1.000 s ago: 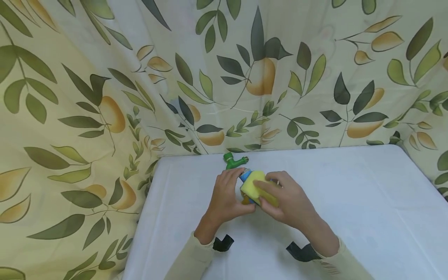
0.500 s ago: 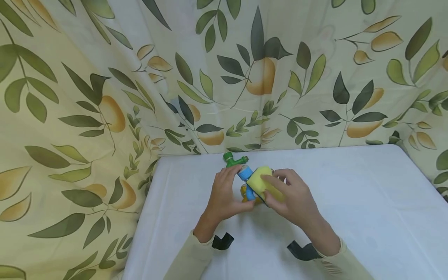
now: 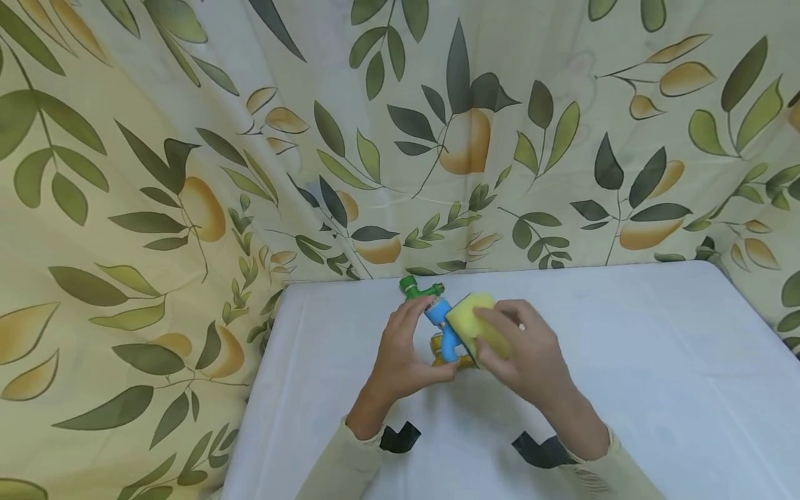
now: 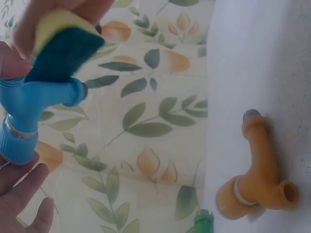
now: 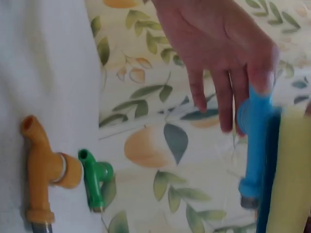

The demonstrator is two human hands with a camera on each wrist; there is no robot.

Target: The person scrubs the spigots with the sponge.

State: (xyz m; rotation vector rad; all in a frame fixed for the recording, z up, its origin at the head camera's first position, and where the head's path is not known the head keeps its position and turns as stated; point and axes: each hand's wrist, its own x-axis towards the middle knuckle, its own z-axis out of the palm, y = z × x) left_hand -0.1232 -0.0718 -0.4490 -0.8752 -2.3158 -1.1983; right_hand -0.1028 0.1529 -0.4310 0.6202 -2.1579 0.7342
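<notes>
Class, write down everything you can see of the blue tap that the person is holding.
The blue tap looks like smooth moulded plastic: a T-shaped body with a short side spout, a ribbed end collar and a thin silvery ring next to that collar. It is held up off the white table. The left hand grips it at the collar end, and the right hand presses a sponge, yellow with a dark green scouring face, against its body. An orange tap lies below it on the table, not touching it.
</notes>
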